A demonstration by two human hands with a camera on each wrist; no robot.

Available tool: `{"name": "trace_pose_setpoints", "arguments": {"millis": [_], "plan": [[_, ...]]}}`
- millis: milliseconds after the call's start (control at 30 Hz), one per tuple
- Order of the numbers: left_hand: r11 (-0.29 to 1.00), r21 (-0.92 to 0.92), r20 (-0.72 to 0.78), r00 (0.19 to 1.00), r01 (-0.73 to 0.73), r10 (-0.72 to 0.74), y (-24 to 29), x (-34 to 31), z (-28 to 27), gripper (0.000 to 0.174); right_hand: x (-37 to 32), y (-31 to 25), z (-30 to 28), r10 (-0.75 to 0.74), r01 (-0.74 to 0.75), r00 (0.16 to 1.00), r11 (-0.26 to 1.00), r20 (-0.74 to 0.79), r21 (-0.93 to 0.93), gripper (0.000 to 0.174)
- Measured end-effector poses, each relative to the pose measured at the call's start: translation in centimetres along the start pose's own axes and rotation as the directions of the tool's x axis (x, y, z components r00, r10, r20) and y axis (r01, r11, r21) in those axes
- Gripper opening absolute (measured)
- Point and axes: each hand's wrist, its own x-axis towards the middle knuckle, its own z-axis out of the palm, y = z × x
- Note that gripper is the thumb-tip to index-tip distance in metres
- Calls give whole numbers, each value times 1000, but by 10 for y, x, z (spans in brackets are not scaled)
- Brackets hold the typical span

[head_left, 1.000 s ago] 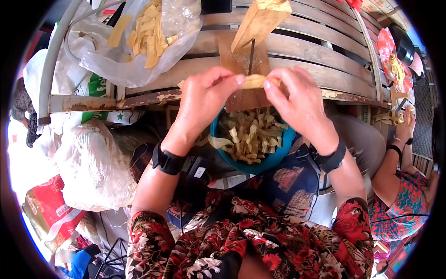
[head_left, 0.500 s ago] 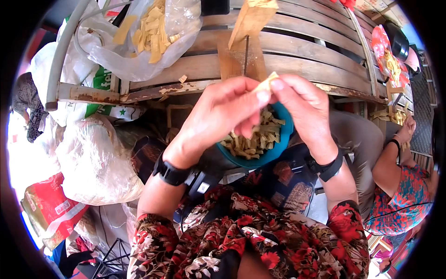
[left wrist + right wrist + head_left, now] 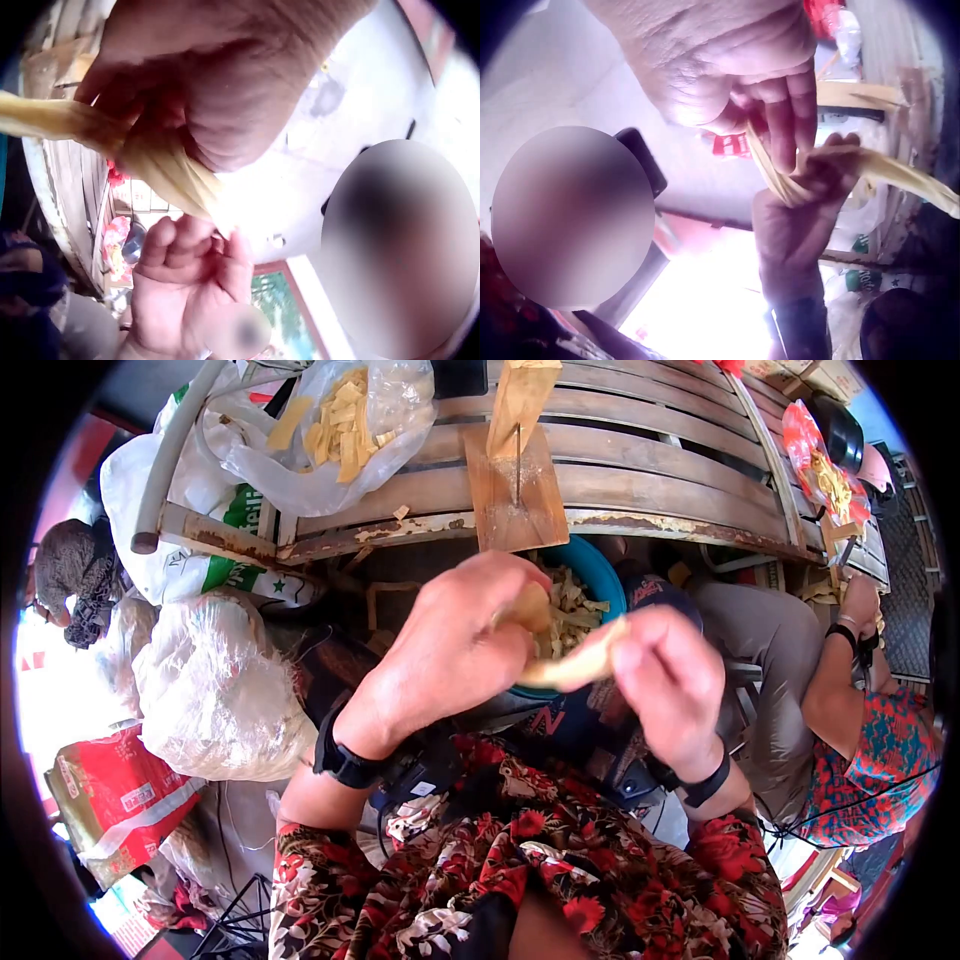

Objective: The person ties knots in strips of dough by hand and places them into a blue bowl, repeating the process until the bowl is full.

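Observation:
Both hands work on a pale yellow, flexible strip (image 3: 575, 665) in front of the body, at the near side of a blue bowl (image 3: 612, 575). My left hand (image 3: 455, 635) grips it with curled fingers, and one end trails past that hand in the left wrist view. My right hand (image 3: 672, 680), blurred in the head view, pinches the other end between thumb and fingers. Folds and a twist show in the strip (image 3: 784, 184) in the right wrist view. Short folded yellow pieces (image 3: 575, 600) fill the bowl, partly hidden behind the left hand.
A wooden board (image 3: 540, 525) with a thin upright metal spike and a wooden block (image 3: 520, 410) sits at the slatted bench's (image 3: 660, 480) edge. Back left, a plastic bag (image 3: 400, 450) holds flat yellow strips. Another person (image 3: 860, 730) sits at the right; a stuffed white bag (image 3: 220, 690) stands left.
Both hands have come down from the board's edge towards the body with the strip. They were close together half a second ago and are now farther apart, the strip stretched between them.

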Motion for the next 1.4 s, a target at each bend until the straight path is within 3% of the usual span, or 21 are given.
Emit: {"name": "trace_pose_setpoints", "arguments": {"millis": [67, 100, 167, 267, 300, 400, 467, 500, 567, 633, 700, 733, 800, 867, 933, 1067, 1133, 1200, 1233, 1333, 1400], "plan": [[988, -119, 24, 995, 99, -97, 0, -7, -2, 32, 5, 14, 0, 139, -126, 983, 986, -119, 110, 16], [941, -306, 32, 989, 144, -141, -1, -9, 1, 33, 7, 26, -1, 126, -112, 984, 987, -123, 119, 17], [742, -635, 68, 972, 215, -223, -3, -11, 7, 36, 8, 35, -1, 176, -171, 983, 980, -49, 102, 18], [535, -782, 190, 940, 319, -283, 11, -10, 10, 27, 10, 36, 8, 234, -231, 972, 954, 8, 191, 19], [529, -792, 184, 946, 304, -268, 2, -11, 13, 25, 11, 36, 7, 236, -230, 972, 956, -9, 182, 20], [803, -561, -42, 962, 203, -272, -5, -12, 15, 23, 10, 37, 6, 212, -179, 962, 966, -172, 189, 19], [925, -346, -206, 949, 158, -239, -7, -13, 22, 9, 6, 24, 11, 80, -63, 985, 991, -154, 114, 36], [962, -252, -222, 962, 103, -161, -4, -13, 26, 10, 4, 23, 12, 69, -67, 995, 997, -78, 28, 51], [997, -75, -207, 978, -26, 10, -2, -15, 29, 16, 2, 21, 18, 115, -123, 984, 991, -139, -52, 50], [965, -251, -183, 983, -77, 31, -1, -18, 34, 20, 4, 17, 17, 166, -154, 957, 986, -237, 68, 44], [939, -338, -142, 990, -54, 5, -2, -22, 32, 26, 3, 17, 12, 286, -225, 950, 905, -124, 360, 44], [737, -671, -79, 981, 79, -177, -7, -21, 31, 24, 2, 17, 8, 332, -265, 942, 829, -53, 492, 44], [524, -805, 97, 934, 276, -343, -5, -17, 20, 24, 4, 17, 7, 354, -363, 921, 637, 161, 680, 46], [426, -875, 111, 953, 228, -282, -11, -20, 30, 24, 5, 19, 2, 258, -358, 933, 613, 251, 704, 47], [264, -881, 367, 919, 394, -144, -15, -24, 29, 26, 7, 14, 4, 250, -312, 950, 815, 189, 488, 48], [300, -851, 441, 897, 431, -37, -33, -24, 32, 31, 6, 6, 11, 136, -148, 988, 973, 79, 175, 47], [441, -786, 402, 900, 434, -170, -15, -24, 26, 32, 4, 11, 7, 34, -47, 994, 990, -100, -130, 32], [576, -685, 325, 895, 446, -307, -7, -25, 24, 31, 3, 3, -13, 302, -305, 952, 949, -46, -80, 24], [628, -670, 263, 918, 396, -298, -6, -25, 27, 27, 4, 4, -11, 331, -324, 941, 941, 69, -94, 28], [963, -265, -18, 999, 36, -42, -8, -25, 38, 29, 6, 7, 10, 383, -385, 920, 923, 77, 6, 28], [922, -363, 173, 982, 136, -77, -2, -30, 24, 33, -3, 14, -3, 383, -399, 916, 899, 116, 180, 25]]}}
